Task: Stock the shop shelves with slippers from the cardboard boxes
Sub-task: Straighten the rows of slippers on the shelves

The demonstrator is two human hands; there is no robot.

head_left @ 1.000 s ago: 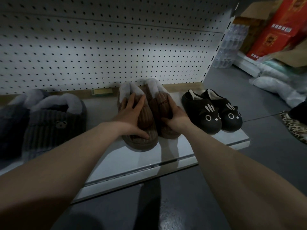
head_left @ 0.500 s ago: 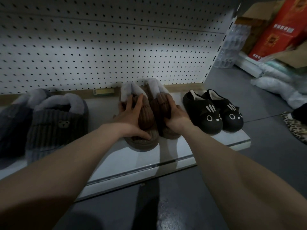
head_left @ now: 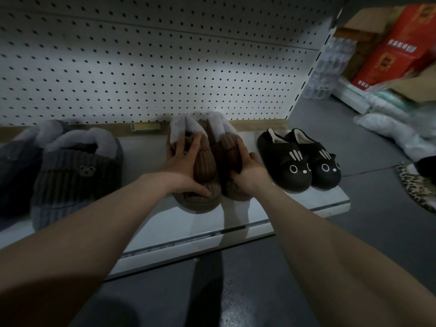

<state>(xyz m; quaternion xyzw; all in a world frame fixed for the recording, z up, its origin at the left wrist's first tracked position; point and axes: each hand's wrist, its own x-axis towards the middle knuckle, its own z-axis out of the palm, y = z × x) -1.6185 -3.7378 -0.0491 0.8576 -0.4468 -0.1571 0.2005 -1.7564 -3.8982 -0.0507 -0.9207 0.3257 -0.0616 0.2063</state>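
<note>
There is one view only, from a wide-angle camera on the person's head. It looks forward and down onto a low shelf, close enough that both forearms run in from the bottom corners toward the shelf's middle. The pegboard behind the shelf fills the upper frame and bends with the lens. Right of the shelf, the floor and a red box show at the frame's edge.

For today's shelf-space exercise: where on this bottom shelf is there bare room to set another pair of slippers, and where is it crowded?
The widest bare patch lies between the grey bear slippers and the brown slippers. A bare strip runs along the shelf front edge. It is crowded on the right: the right hand and brown pair sit close beside the black cat slippers, and the left hand covers the brown pair.
</note>
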